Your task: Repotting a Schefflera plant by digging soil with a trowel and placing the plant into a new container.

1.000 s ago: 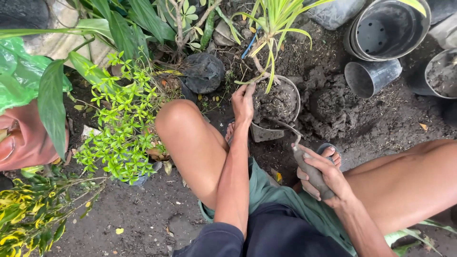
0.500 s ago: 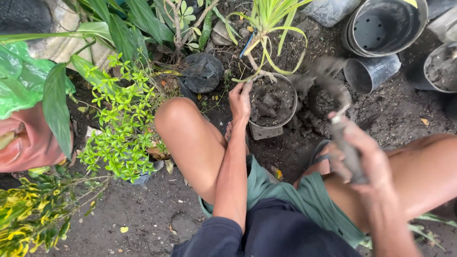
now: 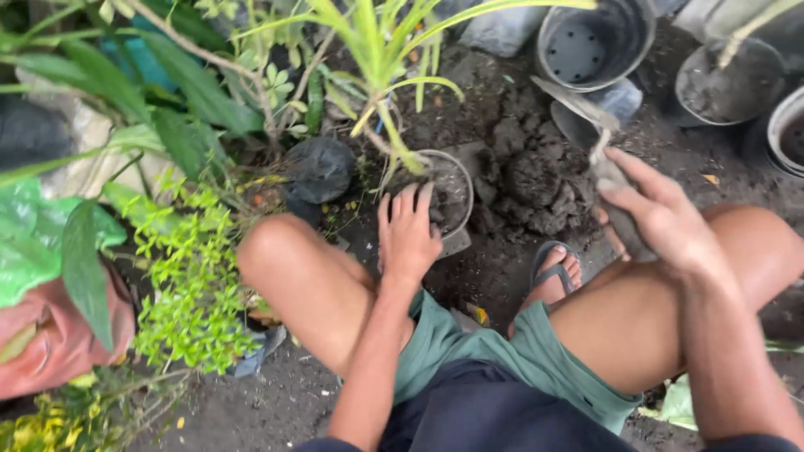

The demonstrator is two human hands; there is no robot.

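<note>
Here the person crouched on bare ground, knees apart, with a small dark pot point(image 3: 452, 188) standing on the soil just ahead of the left knee. The left hand point(image 3: 407, 234) lay flat against the near side of that pot, fingers spread and pointing up over its rim, so its grip was open and pressed on the pot rather than closed round it. A young plant point(image 3: 378, 50) with long, narrow green and yellow leaves rose from the pot, its stem leaning toward the left.

The right hand point(image 3: 662, 213) was closed round the handle of a trowel point(image 3: 586, 117), the grip wrapped tight, thumb along the top. The muddy blade pointed up and to the left, lifted above a heap of soil point(image 3: 536, 180) that sat just right of the pot, between it and the right hand.

A sandalled foot point(image 3: 554, 274) rested on the ground below the heap. Beyond it, at the top right, stood several empty black pots point(image 3: 595, 42), one with holes showing in its base, and another holding soil point(image 3: 724, 84). To the left were a leafy green bush point(image 3: 188, 285), a black bag point(image 3: 318, 170) and a green plastic sheet point(image 3: 25, 243).
</note>
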